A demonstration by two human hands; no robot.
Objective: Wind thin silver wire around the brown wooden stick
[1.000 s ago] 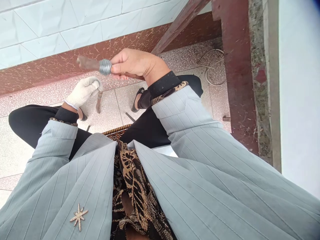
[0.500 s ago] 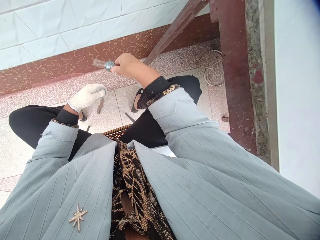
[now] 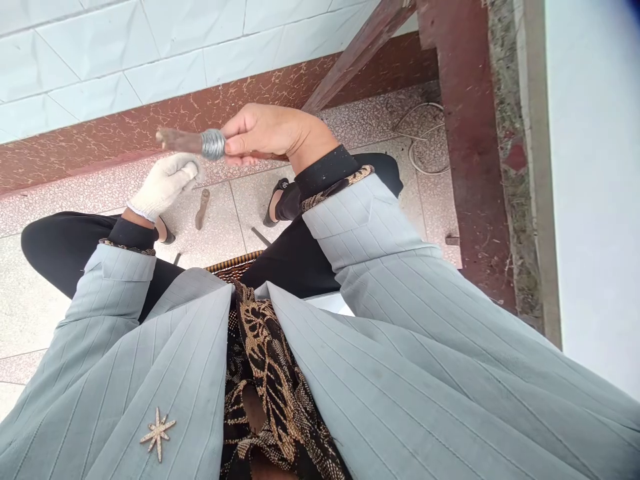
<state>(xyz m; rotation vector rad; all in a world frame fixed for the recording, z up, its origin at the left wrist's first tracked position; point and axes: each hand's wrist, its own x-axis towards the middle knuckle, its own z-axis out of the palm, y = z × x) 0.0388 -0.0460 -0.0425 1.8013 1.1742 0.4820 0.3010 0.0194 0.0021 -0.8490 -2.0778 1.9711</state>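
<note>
My right hand (image 3: 273, 133), bare, grips a brown wooden stick (image 3: 183, 141) by its right part. Silvery wire (image 3: 213, 145) is wound in a thick band around the stick just beside my fingertips. The stick lies nearly level, its rough end pointing left. Below that end is my left hand (image 3: 165, 183) in a white knit glove, thumb and fingers closed together. Whatever the glove may hold is too small to see. A small flat brown piece (image 3: 202, 209) lies on the floor to the right of the glove.
Ahead runs a white-tiled wall (image 3: 165, 40) with a reddish-brown skirting (image 3: 280, 80). A slanted wooden brace (image 3: 345, 67) meets the floor beyond my right hand. A pale cable (image 3: 425, 160) lies coiled near the dark red post (image 3: 470, 147). My legs and shoes flank the speckled tile floor (image 3: 220, 220).
My right hand has turned and come nearer, bringing the wire-wound stick lower and over the gloved hand. The left hand has shifted slightly left and up, uncovering the brown piece on the floor.
</note>
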